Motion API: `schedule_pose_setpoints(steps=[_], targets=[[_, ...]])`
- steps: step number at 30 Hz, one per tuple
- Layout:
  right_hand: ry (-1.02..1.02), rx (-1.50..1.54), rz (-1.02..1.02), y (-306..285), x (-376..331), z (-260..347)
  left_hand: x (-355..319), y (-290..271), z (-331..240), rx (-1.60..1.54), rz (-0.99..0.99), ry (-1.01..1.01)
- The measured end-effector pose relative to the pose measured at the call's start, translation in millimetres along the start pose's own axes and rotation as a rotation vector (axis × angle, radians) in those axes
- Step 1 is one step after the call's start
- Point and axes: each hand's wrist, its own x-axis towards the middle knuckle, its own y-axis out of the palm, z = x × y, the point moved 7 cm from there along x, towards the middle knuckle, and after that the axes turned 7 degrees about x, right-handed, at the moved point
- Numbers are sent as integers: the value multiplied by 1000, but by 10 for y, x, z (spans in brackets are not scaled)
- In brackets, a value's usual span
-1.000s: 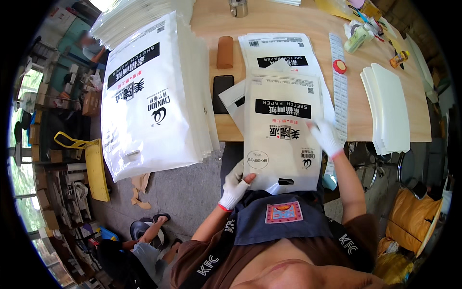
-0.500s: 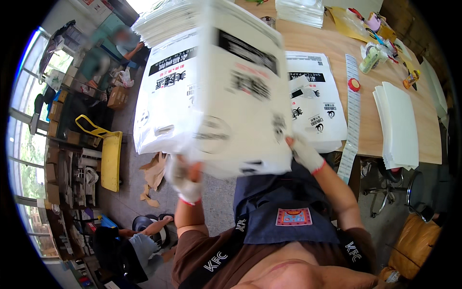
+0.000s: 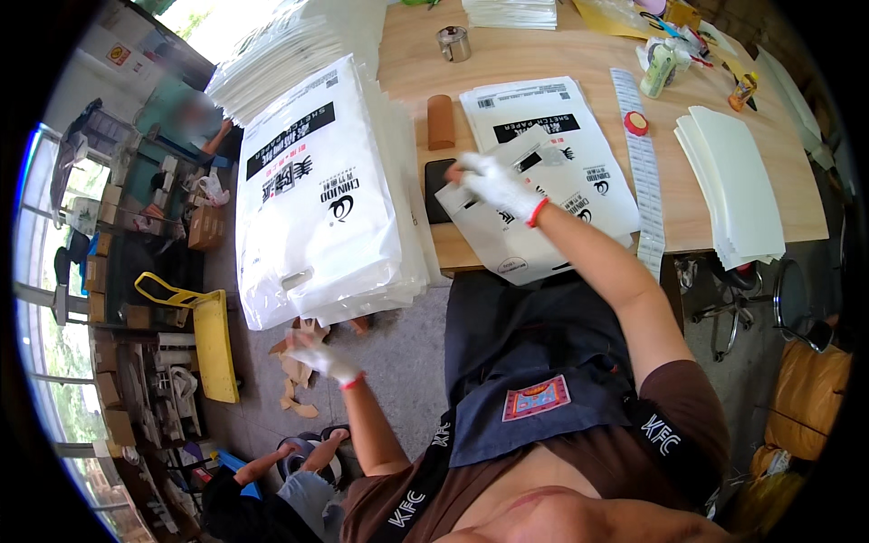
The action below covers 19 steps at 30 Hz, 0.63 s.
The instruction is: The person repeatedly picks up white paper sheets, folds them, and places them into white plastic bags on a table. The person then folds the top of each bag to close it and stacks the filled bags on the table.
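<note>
On the counter (image 3: pixel 561 63) edge, the right hand (image 3: pixel 496 184) in a white glove rests on a white printed bag (image 3: pixel 534 172) lying on top of a second flat bag. Fingers look curled onto a lifted corner or flap of the upper bag, though blur hides whether they actually pinch it. Left hand (image 3: pixel 321 357), also gloved, hangs low off the counter near the bottom edge of the big bag stack (image 3: pixel 317 199), fingers loosely spread, holding nothing.

Progress, judged: the stack at left is tall, so many bags look done and piled; two bags remain on the counter in front of the person. White sheet pile (image 3: pixel 729 181) at right is thick, so plenty looks left.

Containers:
- small metal tin (image 3: pixel 453 42) at the far side, contents not visible.
- green-capped bottle (image 3: pixel 659 65) far right, closed.
- upper bag lies flat; cannot tell whether anything is inside.

Also on the counter: brown block (image 3: pixel 440 121), black phone-like slab (image 3: pixel 441 190) partly under the bag, long label strip (image 3: pixel 641 163) with a red disc on it.
</note>
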Motion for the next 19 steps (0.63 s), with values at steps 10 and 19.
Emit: schedule_pose_setpoints(steps=[10,19], targets=[[292,-839,191,-568,144,-1139,-1724,1737,-696,106,907,343],[412,-563,-387,-1890,426,-1263,-1227,3221,-530,530,777,299]])
